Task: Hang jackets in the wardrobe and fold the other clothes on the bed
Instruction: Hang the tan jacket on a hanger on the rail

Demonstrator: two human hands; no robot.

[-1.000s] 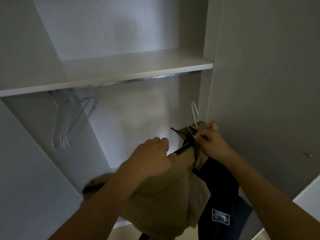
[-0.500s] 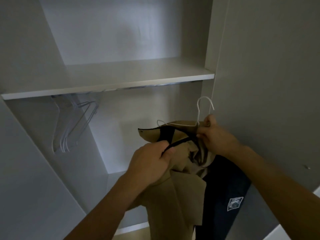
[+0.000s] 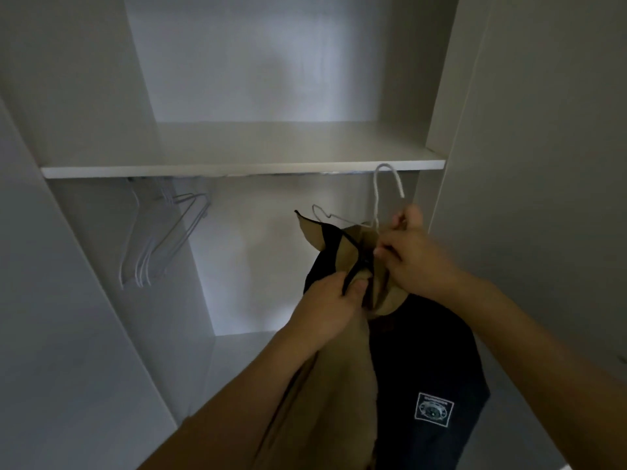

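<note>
Right hand (image 3: 412,257) pinches hanger (image 3: 376,212) at its neck, hook raised just under the shelf (image 3: 237,171), probably lining up for the rail. Left hand (image 3: 330,305), fingers curled, grips jacket (image 3: 339,385) collar edge, keeping it seated. Spare hangers (image 3: 159,239) hang far left.

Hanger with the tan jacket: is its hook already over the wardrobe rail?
No. The hanger hook is in front of and just below the shelf edge, held by the right hand, not on the rail.
</note>
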